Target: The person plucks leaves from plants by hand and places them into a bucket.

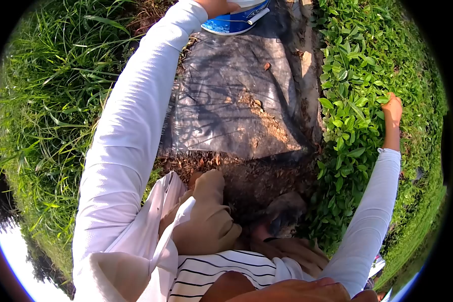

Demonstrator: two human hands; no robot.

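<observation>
My left hand [217,7] reaches to the top edge of the view, at the rim of a blue and white bucket [232,22]. Its thumb side lies against the rim, closed on it as far as I see; the other fingers are cut off. The bucket has a white handle grip and stands on a dark woven sheet [226,85]. Out to the right, my right hand [393,108] is among the leaves of a low green hedge [350,100]. Its fingers are closed at a leafy shoot [381,99], partly covered by foliage.
Tall grass [50,95] grows along the left side. A narrow concrete edging [309,70] runs between sheet and hedge. Dry leaves and soil lie on the sheet, with bare dirt [246,181] below it, near my bent legs [204,216].
</observation>
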